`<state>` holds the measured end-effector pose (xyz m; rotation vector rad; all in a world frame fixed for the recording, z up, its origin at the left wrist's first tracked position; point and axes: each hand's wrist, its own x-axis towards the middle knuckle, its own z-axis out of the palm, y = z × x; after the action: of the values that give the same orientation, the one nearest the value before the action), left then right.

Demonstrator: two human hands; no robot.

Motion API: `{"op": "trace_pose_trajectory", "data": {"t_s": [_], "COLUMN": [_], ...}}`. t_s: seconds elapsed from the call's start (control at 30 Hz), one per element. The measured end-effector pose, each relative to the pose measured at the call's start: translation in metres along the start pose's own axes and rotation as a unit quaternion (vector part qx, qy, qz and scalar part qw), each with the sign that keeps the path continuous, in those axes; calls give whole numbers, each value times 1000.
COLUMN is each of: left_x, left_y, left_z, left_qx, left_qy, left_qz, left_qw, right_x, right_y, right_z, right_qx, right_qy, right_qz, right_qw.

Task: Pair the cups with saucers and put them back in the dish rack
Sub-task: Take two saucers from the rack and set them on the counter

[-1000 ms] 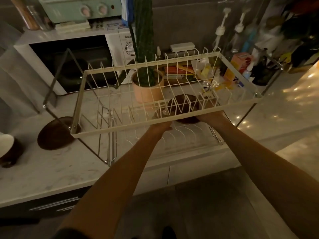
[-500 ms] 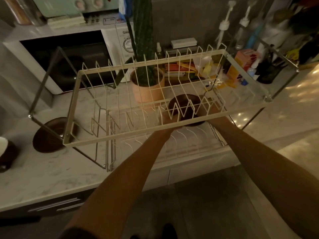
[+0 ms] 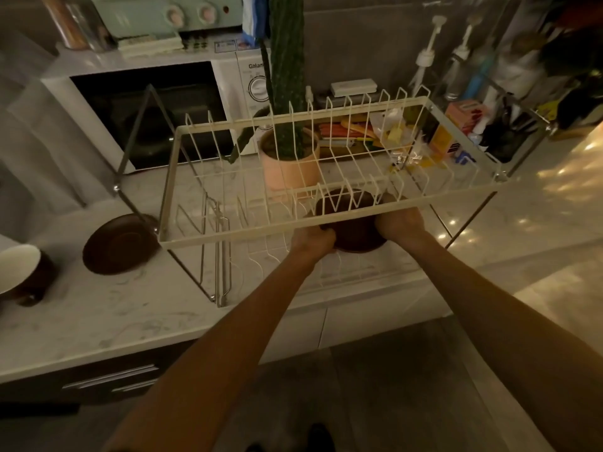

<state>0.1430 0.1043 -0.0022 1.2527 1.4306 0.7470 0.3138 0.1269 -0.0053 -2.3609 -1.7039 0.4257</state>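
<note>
Head view showed both hands, left hand and right hand, in a closed grip around the brown cup-and-saucer pair at centre frame, under the dish rack upper tier's near rail.

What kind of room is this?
Most likely a home kitchen. A white microwave sits on a marble-look counter, a two-tier wire dish rack stands in front of it, and both hands, left hand and right hand, hold a brown dish under its top tier.
</note>
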Motion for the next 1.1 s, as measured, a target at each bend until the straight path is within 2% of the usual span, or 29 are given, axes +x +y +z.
{"op": "trace_pose_trajectory", "data": {"t_s": [0.13, 0.27, 0.57, 0.77, 0.9, 1.1], "left_x": [-18, -42, -98, -145, -175, -200], "left_y": [-11, -23, -57, -83, -109, -137], "left_z": [-13, -24, -64, -102, -130, -173], "left_qx": [0, -7, -10, -12, -26, 2], "left_qy": [-9, -1, 43, 57, 56, 90], "left_qz": [28, 32, 34, 28, 37, -12], "left_qw": [1000, 999, 998, 998, 997, 996], "right_x": [-25, -52, -109, -143, -163, -186], "right_y": [-5, -12, -43, -74, -96, -129], "right_z": [-4, -9, 2, 17, 34, 63], "right_qx": [23, 25, -4, -30, -20, 7], "right_qy": [64, 25, 4, -42, -108, -186], "right_qz": [-59, -44, -67, -103, -141, -172], "right_qw": [996, 998, 998, 993, 984, 967]}}
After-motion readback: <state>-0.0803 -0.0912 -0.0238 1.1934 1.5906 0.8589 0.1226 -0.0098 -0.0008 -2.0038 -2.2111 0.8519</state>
